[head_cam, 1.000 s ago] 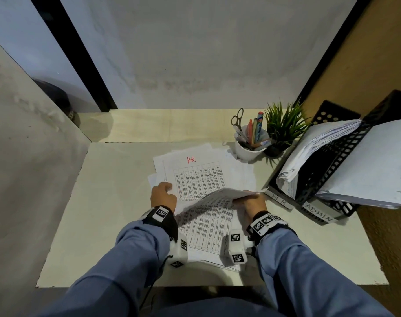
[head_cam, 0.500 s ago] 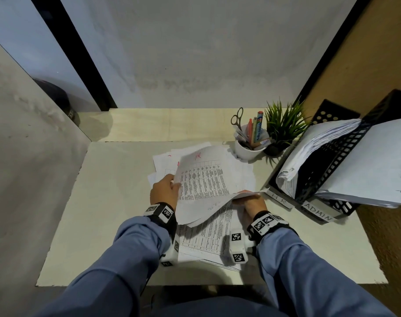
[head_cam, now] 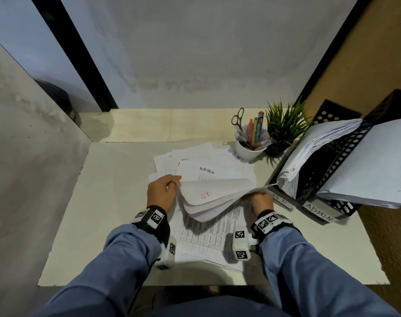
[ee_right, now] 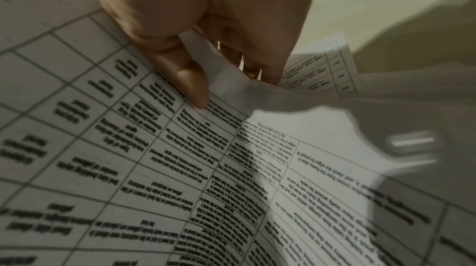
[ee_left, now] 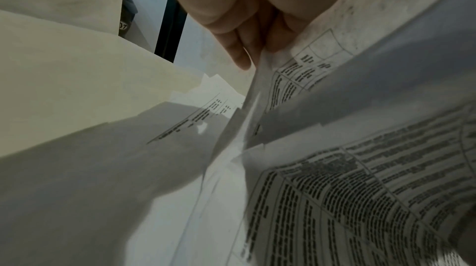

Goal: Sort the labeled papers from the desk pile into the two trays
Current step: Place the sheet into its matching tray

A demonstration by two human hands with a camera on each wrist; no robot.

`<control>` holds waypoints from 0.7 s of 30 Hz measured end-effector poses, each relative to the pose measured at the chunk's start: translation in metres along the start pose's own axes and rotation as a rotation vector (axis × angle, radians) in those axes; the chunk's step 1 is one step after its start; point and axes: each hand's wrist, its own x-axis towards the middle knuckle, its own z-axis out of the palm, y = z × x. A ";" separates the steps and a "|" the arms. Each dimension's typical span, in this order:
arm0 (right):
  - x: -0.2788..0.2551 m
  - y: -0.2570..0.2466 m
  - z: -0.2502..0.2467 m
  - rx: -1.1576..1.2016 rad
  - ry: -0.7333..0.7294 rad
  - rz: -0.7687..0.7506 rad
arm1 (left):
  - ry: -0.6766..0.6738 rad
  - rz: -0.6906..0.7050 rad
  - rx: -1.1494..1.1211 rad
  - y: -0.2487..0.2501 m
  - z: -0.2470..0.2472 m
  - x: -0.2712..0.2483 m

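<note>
On the pale desk (head_cam: pixel 117 202), boxed by grey walls, the pile of papers (head_cam: pixel 208 239) lies centred. Left hand (head_cam: pixel 163 193) pinches a folded-back bundle (head_cam: pixel 213 191) of sheets; right hand (head_cam: pixel 260 201) grips its other edge. Black trays (head_cam: pixel 332 165), labelled HR and ADMIN, stand at the right, beside a pen cup (head_cam: pixel 249 149) and plant (head_cam: pixel 284 126).

Two hands, left (head_cam: pixel 163 193) and right (head_cam: pixel 260 202), were at one paper pile (head_cam: pixel 208 236) on one desk (head_cam: pixel 108 213). Two trays stood there, labelled HR (head_cam: pixel 283 201) and ADMIN (head_cam: pixel 319 212), beside one white cup (head_cam: pixel 247 152), one scissors (head_cam: pixel 237 118) and one potted plant (head_cam: pixel 284 126).
</note>
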 end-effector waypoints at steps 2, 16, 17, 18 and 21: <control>-0.005 -0.005 -0.004 0.039 -0.018 -0.016 | -0.020 -0.023 -0.001 0.003 0.000 0.001; -0.031 -0.034 0.002 0.160 -0.095 -0.152 | -0.069 -0.268 -0.429 0.034 0.009 0.015; -0.034 -0.038 0.001 0.211 -0.103 -0.164 | -0.119 -0.276 -0.473 0.036 0.006 0.016; -0.037 -0.042 0.000 0.256 -0.110 -0.180 | -0.197 -0.301 -0.499 0.036 0.004 0.017; -0.043 -0.057 -0.002 0.364 -0.102 -0.217 | -0.409 -0.294 -0.473 0.048 -0.005 0.014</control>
